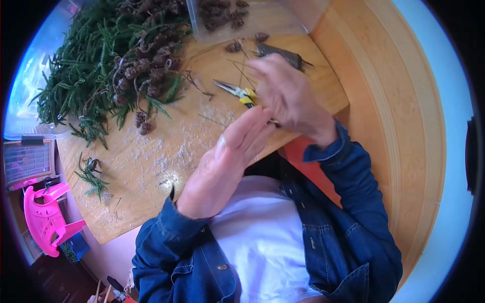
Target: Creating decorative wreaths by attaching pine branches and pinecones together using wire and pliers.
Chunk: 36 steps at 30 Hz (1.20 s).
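My left hand [220,156] is raised over the near edge of the table, its fingers straight and flat, holding nothing. Close beside it, my right hand [290,93] is also raised with fingers stretched out, slightly smeared by motion. The two palms face each other, and I cannot tell whether they touch. Needle-nose pliers [236,91] with yellow and black handles lie on the table behind my hands, partly hidden by them. Thin dark wires or stems [243,73] lie near the pliers. A dark grey object [280,53] sits just beyond my right hand.
A big heap of green needle sprigs [96,55] and brown pinecones [159,60] covers the table's [212,55] far left. A clear plastic box [255,31] with pinecones stands at the back. White flecks [172,156] and a small sprig [92,177] lie nearer. A pink stool [48,217] is left.
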{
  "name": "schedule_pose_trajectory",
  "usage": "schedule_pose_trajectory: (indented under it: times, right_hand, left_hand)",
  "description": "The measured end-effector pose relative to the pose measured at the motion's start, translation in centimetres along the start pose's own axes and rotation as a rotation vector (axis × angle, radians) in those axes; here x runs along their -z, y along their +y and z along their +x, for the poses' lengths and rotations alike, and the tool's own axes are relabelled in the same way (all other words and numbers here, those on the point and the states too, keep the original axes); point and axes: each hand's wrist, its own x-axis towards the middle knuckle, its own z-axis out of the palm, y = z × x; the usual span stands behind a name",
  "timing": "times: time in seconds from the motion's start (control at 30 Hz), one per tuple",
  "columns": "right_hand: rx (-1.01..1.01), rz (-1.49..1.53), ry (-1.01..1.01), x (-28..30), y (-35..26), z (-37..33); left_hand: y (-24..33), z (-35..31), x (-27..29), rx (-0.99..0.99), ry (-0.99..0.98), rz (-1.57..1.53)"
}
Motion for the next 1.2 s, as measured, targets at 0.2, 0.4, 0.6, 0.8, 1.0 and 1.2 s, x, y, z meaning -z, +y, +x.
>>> schedule_pose_trajectory:
  times: [0.2,0.4,0.6,0.8,1.0,1.2]
  right_hand:
    - [-0.236,-0.601,-0.353,3.0,3.7,0.6]
    - [-0.123,-0.648,-0.596,2.9,4.7,-0.4]
    - [-0.198,-0.637,-0.563,3.2,4.8,0.3]
    - [-0.195,-0.601,-0.451,3.5,5.4,-0.6]
    - [-0.185,-0.539,-0.411,3.7,5.5,-0.7]
    - [-0.171,-0.488,-0.365,4.0,5.0,-0.9]
  left_hand:
    - [2.5,-0.3,1.9,0.041,0.068,0.411]
    - [2.5,0.6,1.7,0.109,0.156,0.477]
    - [3.1,3.0,1.2,0.063,0.187,0.568]
    - [3.0,6.4,2.1,0.084,0.140,0.766]
    - [2.9,8.9,3.3,0.131,0.174,0.864]
    - [1.8,10.3,3.6,0.130,0.246,0.860]
